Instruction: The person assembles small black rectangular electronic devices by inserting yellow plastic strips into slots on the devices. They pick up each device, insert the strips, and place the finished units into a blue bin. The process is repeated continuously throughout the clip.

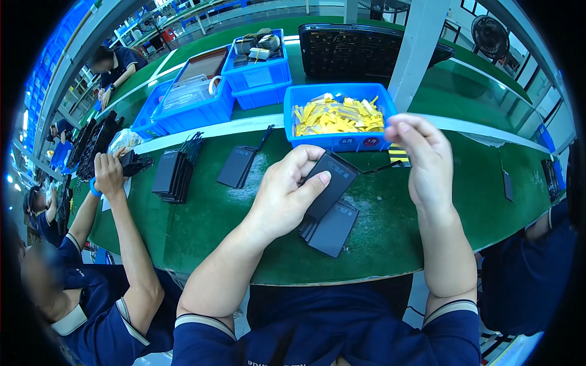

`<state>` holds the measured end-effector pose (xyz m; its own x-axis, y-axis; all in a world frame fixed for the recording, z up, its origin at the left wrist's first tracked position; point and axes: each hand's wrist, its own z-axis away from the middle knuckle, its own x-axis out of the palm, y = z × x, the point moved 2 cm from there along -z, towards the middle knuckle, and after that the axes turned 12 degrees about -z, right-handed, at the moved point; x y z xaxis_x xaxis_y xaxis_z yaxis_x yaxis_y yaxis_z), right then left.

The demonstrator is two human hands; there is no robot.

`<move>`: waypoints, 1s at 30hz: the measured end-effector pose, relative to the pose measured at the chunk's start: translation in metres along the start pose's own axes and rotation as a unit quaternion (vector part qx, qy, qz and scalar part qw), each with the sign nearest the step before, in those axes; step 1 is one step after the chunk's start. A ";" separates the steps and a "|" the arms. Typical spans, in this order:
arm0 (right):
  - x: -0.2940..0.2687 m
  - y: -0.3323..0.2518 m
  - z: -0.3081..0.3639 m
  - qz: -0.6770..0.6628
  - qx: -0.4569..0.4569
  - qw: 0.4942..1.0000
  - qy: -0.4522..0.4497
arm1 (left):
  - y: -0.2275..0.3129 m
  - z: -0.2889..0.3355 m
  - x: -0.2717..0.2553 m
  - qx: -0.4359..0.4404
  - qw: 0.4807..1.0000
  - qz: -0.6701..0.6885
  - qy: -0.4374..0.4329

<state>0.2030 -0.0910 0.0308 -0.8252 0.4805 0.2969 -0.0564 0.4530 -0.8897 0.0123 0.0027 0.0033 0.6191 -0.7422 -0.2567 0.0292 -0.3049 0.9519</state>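
My left hand (284, 192) grips a flat black battery pack (332, 180), thumb across its face. A thin dark lead (381, 167) runs from the pack's upper right corner toward a yellow-and-black striped piece (399, 154). Below the held pack, several similar battery packs (332, 230) lie fanned on the green table. Raised beside the bin's right end, my right hand (427, 152) has thumb and fingertips pinched together; whatever is between them is too small to make out. The blue bin (299, 141) holds many yellow-and-clear strips (339, 116).
More black packs stand in a stack (171, 177) and a smaller pile (237, 166) to the left. Blue crates (256, 76) line the back, near a black tray (348, 52) and a white post (418, 55). A co-worker's hands (110, 174) work at far left; another person sits right.
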 end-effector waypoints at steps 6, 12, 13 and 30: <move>0.012 0.015 0.011 -0.078 0.227 0.951 -0.197 | 0.004 0.002 0.000 0.045 0.997 -0.059 0.006; 0.014 0.014 0.013 -0.025 0.174 0.964 -0.202 | 0.008 0.004 0.001 0.034 0.998 -0.047 0.009; 0.016 0.013 0.014 -0.009 0.165 0.966 -0.198 | 0.008 0.004 0.001 0.033 0.998 -0.053 0.010; 0.013 -0.005 0.014 0.219 0.020 0.944 -0.245 | 0.009 0.005 0.003 0.067 0.986 -0.153 -0.005</move>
<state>0.1843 -0.0978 0.0340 -0.9347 0.2060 -0.2898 0.3376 0.2587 -0.9050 0.0108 -0.0051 0.0106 0.5891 -0.6086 -0.5315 0.1100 -0.5913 0.7989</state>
